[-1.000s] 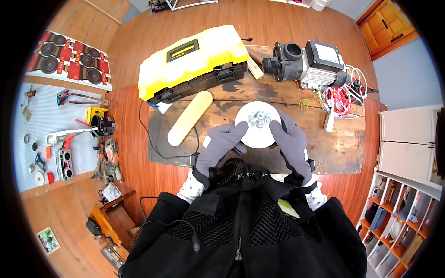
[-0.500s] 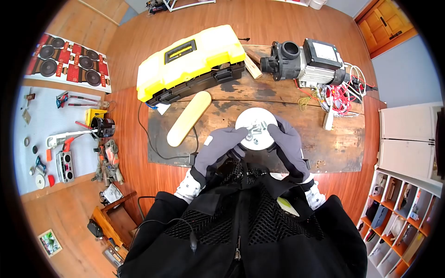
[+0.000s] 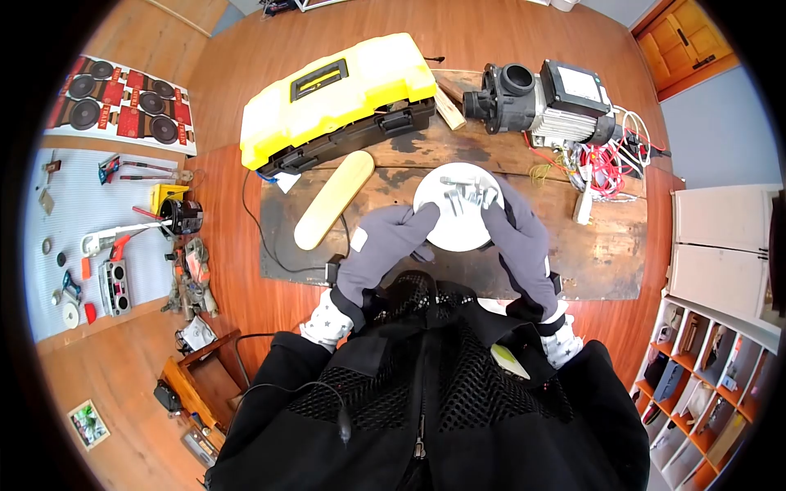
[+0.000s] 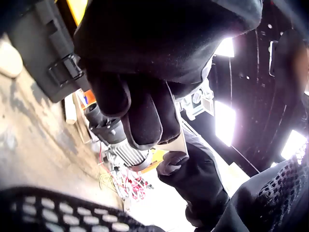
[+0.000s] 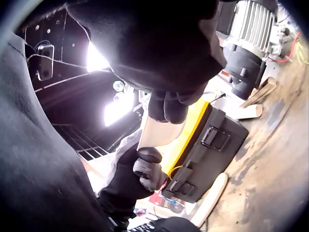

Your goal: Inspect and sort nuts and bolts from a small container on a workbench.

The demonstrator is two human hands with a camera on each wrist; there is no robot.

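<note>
A round white plate [image 3: 458,236] is held up over the near part of the workbench, between both gloved hands. Several metal bolts and nuts [image 3: 473,193] lie on it, gathered toward its far side. My left hand [image 3: 383,244] grips the left rim, thumb on top. On the opposite rim my right hand [image 3: 521,239] has the same hold. In the left wrist view, curled fingers [image 4: 145,116] of the left hand support the plate's underside. The right wrist view shows the pale underside of the plate [image 5: 159,131] between the two hands.
A yellow-lidded toolbox [image 3: 340,102] stands at the back left of the wooden workbench [image 3: 393,184]. In front of it lies a long rounded wooden piece [image 3: 336,200]. A pump with a motor [image 3: 544,102] is at the back right, beside tangled wires [image 3: 604,176].
The bolts and nuts have slid from the plate's middle toward its far side. Held by both hands, the plate dipped slightly nearer the body, then moved away from it.
</note>
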